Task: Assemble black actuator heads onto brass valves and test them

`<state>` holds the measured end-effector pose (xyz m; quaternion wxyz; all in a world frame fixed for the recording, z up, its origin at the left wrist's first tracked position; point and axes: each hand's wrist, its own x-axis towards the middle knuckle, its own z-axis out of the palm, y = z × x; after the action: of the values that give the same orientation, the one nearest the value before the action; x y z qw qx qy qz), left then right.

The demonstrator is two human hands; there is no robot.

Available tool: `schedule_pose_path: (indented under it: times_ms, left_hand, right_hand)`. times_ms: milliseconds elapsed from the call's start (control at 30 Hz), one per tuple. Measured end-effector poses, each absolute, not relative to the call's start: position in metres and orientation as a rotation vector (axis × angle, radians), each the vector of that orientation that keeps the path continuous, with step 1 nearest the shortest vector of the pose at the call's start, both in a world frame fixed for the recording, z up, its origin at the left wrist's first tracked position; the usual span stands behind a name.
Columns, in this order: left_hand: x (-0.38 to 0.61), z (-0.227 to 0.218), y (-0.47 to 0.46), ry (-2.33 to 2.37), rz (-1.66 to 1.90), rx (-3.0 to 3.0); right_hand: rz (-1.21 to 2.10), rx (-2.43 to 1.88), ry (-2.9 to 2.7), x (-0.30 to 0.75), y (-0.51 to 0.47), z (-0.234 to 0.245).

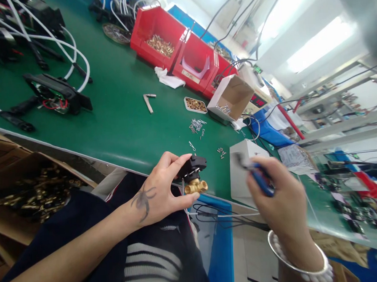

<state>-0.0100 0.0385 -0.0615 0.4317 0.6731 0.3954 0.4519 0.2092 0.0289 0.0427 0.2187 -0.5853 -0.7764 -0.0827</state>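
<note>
My left hand [165, 188] is closed around a brass valve with a black plastic top [195, 186], held upright at the table's front edge. Thumb and fingers grip it from the side. A pair of blue-handled pliers [260, 180] sits in my right hand [280, 199], blurred by motion, with its dark metal head pointing left, apart from the valve. Just beyond the valve, a single hairpin clip [191, 146] lies on the green table. Farther back is a small pile of similar clips [196, 125], and several small pins [221, 152] are scattered to the right.
Red bins [175, 66] line the back, near a small tray of brass parts [195, 105] and an open cardboard box [230, 97]. A white box [240, 172] stands beside my right hand. Wired black housings [56, 95] lie left; a carton of brass parts [36, 191] is below.
</note>
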Motion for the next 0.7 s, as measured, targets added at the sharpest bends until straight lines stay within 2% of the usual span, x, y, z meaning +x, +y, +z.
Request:
schedule_pose_path:
  times_ms: [67,100,233,400,567,700]
  left_hand:
    - [-0.0099,-0.0617,0.0389,0.966,1.146,1.701]
    - [-0.0099,-0.0617,0.039,0.961,1.15,1.71]
    - [-0.0101,-0.0612,0.0393,0.949,1.127,1.736]
    - [-0.0107,-0.0627,0.0394,0.948,1.14,1.7]
    - [-0.0108,-0.0632,0.0391,0.947,1.108,1.714]
    - [-0.0106,-0.0638,0.0399,0.936,1.12,1.699]
  right_hand:
    - [-0.386,-1.555,-1.823,0.2081,0.0271,0.0411]
    - [-0.373,-1.529,-1.839,0.2066,0.0262,0.0394]
    - [0.0,-1.513,-2.521,0.1996,0.0242,0.0351]
    - [-0.404,-1.585,-1.835,0.2037,0.0235,0.0418]
    - [0.012,-1.57,-2.52,0.2085,0.0301,0.0405]
    - [-0.306,-1.553,-1.935,0.2086,0.0313,0.0334]
